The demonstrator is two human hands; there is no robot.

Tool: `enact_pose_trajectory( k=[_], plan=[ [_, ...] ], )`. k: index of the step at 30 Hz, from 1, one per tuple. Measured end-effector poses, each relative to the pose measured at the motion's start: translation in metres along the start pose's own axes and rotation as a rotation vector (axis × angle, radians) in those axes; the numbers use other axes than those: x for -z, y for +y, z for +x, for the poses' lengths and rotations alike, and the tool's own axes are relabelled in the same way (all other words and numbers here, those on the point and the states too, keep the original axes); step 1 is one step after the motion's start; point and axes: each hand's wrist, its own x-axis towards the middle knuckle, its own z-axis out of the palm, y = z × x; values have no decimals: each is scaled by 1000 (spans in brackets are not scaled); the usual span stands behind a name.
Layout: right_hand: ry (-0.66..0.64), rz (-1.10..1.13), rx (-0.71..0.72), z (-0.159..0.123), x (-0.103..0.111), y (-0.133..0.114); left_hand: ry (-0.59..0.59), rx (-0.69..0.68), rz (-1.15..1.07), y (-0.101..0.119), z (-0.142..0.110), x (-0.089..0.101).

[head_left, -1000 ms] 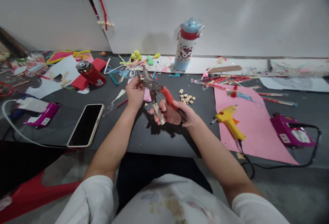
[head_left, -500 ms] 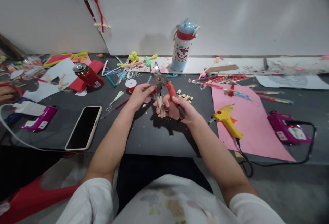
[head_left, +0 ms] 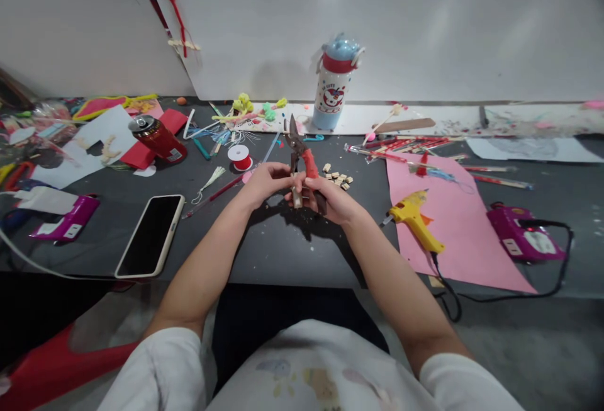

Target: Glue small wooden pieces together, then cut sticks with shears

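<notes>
Over the dark table (head_left: 283,253) my right hand (head_left: 330,200) grips the red-handled metal snips (head_left: 300,156), whose closed blades point up and away from me. My left hand (head_left: 267,181) is curled against the handles from the left, its fingertips touching the snips just below the pivot. A little heap of small wooden blocks (head_left: 337,177) lies just right of the snips. A red spool of thread (head_left: 240,157) sits to the left of the blades.
A phone (head_left: 150,235) lies face up at the left, near a red can (head_left: 158,138) and a purple device (head_left: 63,225). At the right, a yellow glue gun (head_left: 418,219) rests on pink paper (head_left: 453,228). A bottle (head_left: 333,84) stands at the back.
The snips have swung from leaning left to upright with blades closed. My left hand moved right and down from the blades to the handles, uncovering the red spool.
</notes>
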Motion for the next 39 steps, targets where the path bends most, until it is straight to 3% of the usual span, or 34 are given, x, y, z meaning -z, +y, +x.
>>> enact_pose_trajectory(
  k=[13, 26, 35, 39],
  plan=[
    [179, 86, 28, 9, 4, 12, 82, -7, 21, -3, 4, 1],
    [129, 77, 31, 9, 5, 14, 54, -29, 100, -2, 4, 0],
    [206, 45, -15, 5, -2, 6, 15, -14, 60, -5, 5, 5],
    [198, -4, 11, 3, -2, 5, 151, -1, 11, 0, 8, 19]
  ],
)
